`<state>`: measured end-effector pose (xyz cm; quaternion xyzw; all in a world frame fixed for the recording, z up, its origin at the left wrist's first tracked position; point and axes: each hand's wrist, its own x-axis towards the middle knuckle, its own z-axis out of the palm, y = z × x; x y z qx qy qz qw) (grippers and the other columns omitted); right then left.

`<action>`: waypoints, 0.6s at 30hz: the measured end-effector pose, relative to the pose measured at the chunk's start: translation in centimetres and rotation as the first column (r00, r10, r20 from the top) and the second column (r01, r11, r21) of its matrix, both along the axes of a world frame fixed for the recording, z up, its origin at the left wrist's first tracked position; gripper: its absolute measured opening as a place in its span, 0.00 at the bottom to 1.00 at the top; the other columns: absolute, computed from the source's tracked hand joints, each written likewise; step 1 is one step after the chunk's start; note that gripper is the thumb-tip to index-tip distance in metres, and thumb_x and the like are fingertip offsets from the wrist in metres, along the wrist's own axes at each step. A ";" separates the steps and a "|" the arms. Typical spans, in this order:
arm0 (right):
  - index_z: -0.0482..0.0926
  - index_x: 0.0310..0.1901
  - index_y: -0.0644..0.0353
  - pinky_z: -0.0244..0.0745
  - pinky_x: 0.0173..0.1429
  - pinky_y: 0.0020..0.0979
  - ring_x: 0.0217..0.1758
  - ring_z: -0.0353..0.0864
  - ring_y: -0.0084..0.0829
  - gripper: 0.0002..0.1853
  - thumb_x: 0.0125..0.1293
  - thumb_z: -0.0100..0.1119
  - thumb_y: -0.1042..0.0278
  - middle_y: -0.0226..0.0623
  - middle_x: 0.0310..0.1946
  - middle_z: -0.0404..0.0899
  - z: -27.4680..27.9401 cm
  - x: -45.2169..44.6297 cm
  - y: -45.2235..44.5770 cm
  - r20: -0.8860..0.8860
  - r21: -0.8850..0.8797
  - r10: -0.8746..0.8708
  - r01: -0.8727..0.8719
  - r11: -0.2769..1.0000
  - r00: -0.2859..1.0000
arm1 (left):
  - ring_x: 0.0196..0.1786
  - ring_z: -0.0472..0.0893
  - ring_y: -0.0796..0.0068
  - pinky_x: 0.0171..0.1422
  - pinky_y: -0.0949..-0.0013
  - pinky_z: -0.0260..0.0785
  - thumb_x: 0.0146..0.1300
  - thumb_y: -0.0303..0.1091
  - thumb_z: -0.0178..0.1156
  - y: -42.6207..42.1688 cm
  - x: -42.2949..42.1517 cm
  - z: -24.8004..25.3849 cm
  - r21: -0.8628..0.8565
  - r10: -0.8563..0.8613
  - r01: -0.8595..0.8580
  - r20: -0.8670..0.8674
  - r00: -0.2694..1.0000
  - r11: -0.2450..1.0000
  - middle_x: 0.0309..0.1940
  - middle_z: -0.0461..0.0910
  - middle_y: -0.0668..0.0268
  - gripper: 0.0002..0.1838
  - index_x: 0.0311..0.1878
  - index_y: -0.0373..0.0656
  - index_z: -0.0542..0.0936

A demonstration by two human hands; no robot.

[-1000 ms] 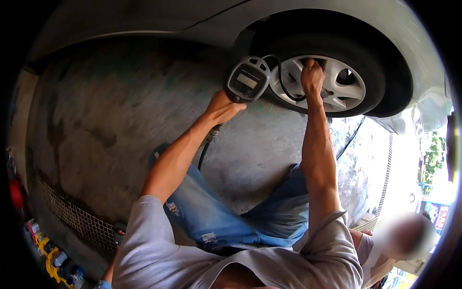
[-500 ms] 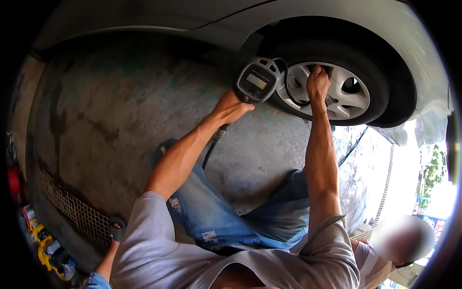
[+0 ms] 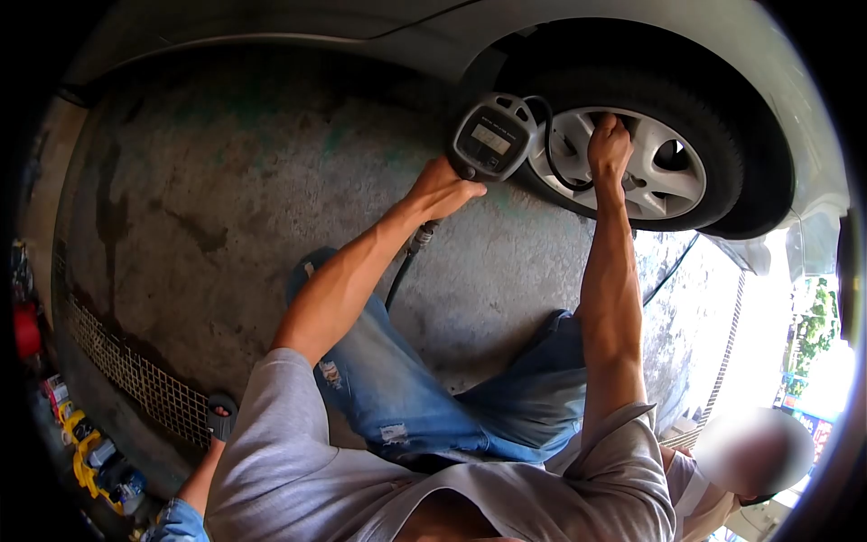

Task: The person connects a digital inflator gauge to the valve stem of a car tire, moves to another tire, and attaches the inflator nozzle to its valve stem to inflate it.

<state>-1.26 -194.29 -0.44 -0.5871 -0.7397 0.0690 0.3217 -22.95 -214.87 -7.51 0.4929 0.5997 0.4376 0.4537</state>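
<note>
My left hand is wrapped round the handle of a digital tire inflator gauge, its display facing up. An air line runs down from a metal coupling below that hand. From the gauge's top, a thin black hose curves to the car wheel and passes behind my right wrist. My right hand is closed at the silver rim's upper edge, in an opening between spokes. Whatever its fingers grip is hidden.
The car's body overhangs the wheel. A floor grate lies at left, near another person's sandalled foot. Yellow items sit at the lower left. Another person is close by at lower right.
The view has shifted slightly, so the gauge, hands and wheel appear a little higher and farther right. Both hands keep the same hold.
</note>
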 end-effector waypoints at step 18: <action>0.83 0.52 0.66 0.69 0.65 0.56 0.60 0.73 0.73 0.32 0.73 0.34 0.47 0.70 0.50 0.80 -0.1 -0.2 0.4 -0.039 -0.087 -0.066 0.063 0.994 0.997 | 0.55 0.83 0.57 0.62 0.56 0.73 0.55 0.34 0.65 0.0 0.1 0.1 -0.001 0.000 0.000 0.018 1.000 1.000 0.48 0.85 0.54 0.18 0.49 0.40 0.84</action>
